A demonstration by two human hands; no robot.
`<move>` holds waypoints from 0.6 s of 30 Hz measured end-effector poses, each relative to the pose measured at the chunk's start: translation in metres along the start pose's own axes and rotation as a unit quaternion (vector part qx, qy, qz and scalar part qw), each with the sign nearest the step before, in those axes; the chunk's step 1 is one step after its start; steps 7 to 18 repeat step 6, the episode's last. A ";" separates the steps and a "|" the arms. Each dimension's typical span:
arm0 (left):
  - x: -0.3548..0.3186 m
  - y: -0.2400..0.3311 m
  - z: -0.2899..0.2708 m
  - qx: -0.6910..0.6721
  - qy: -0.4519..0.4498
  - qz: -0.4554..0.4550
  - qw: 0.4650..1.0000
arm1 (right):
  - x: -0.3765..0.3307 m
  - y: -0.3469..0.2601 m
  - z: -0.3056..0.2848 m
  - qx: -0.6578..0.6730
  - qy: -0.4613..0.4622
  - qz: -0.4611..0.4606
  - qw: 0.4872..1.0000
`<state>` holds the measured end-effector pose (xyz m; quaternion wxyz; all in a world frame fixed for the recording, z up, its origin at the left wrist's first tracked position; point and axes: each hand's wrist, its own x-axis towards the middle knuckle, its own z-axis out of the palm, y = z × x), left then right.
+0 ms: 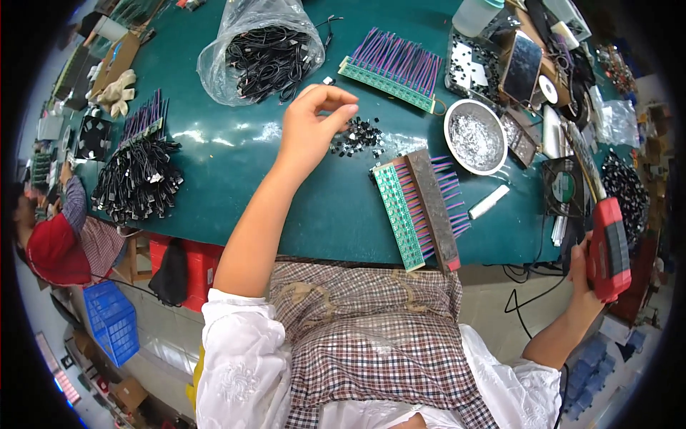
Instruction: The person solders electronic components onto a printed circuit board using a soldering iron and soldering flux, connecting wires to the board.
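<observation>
My left hand [312, 123] hovers over the green table, thumb and forefinger brought together in a pinch. Whatever sits between their tips, if anything, is too small to make out. Just right of it lies a pile of small black connector pieces [359, 137]. At the right edge of the table, my right hand [582, 275] grips a red and black soldering gun [609, 250], its long metal end pointing up and away. Between the hands, a green circuit board strip [399, 218] with purple wires lies under a dark bar [431, 207] across the wires.
Another wired board strip [389, 86] lies farther back. A metal bowl [476, 136] holds silvery bits, with a white marker-like stick [489, 202] nearby. Black cables fill a clear bag [268, 61]; more cables [139, 179] are heaped left. A co-worker [61, 243] sits far left.
</observation>
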<state>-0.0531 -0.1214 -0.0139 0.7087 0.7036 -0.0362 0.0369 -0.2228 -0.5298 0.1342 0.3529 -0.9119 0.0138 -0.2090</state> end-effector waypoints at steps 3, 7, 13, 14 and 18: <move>-0.021 0.030 0.000 0.311 -0.009 0.027 0.950 | -0.006 0.004 0.004 0.019 -0.020 0.042 0.999; -0.039 0.027 -0.007 0.478 -0.080 0.150 0.862 | -0.011 0.012 0.014 0.071 -0.049 0.060 0.994; -0.039 0.027 -0.007 0.478 -0.080 0.150 0.862 | -0.011 0.012 0.014 0.071 -0.049 0.060 0.994; -0.039 0.027 -0.007 0.478 -0.080 0.150 0.862 | -0.011 0.012 0.014 0.071 -0.049 0.060 0.994; -0.039 0.027 -0.007 0.478 -0.080 0.150 0.862 | -0.011 0.012 0.014 0.071 -0.049 0.060 0.994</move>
